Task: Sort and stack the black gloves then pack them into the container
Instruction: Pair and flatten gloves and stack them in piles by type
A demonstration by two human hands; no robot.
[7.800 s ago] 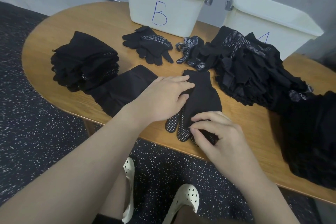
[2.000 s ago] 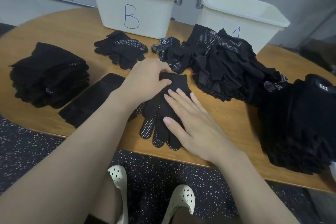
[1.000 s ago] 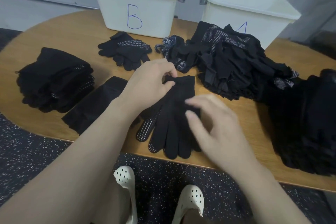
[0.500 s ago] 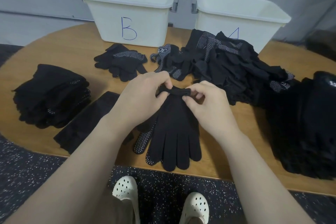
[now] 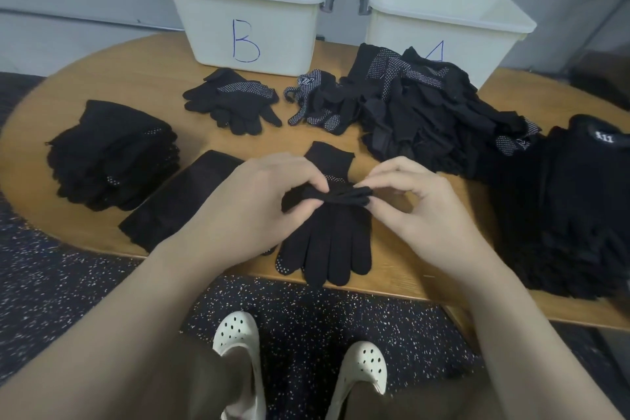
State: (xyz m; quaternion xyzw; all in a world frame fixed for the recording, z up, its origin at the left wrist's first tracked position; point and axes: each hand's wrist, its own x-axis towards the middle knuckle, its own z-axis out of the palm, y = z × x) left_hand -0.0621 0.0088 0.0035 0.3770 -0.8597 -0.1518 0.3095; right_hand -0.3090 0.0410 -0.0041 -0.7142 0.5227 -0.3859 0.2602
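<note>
Both hands meet at frame centre over the pair [image 5: 325,232] lying at the near edge of the surface [image 5: 143,78], its fingers pointing toward the person. The left hand [image 5: 259,204] and right hand [image 5: 416,201] each have a narrow grip, thumb against fingertips, pinching the two ends of a bunched fold of knit across the upper glove. Holding it at both ends keeps the fold straight, so this looks like folding or aligning the top glove over the one beneath, whose cuff [image 5: 329,155] shows just beyond the fold. White grip dots peek out at the lower left of the pair, which suggests one dotted palm faces up underneath.

The layout reads as a sorting line. A neat stack [image 5: 112,153] sits at centre left, well apart from the hands; just right of it lies a flat bundle [image 5: 180,201] partly under the left wrist. A loose heap [image 5: 433,112] fills the upper right centre, probably the unsorted supply, with another dark pile [image 5: 579,208] at the right edge. Two small lots, one [image 5: 235,102] and another [image 5: 317,102], lie before bin B [image 5: 249,10] at the top; a second bin [image 5: 446,14] stands to its right, its letter mostly hidden by the heap. No gloves show in either bin, so packing seems not yet begun
</note>
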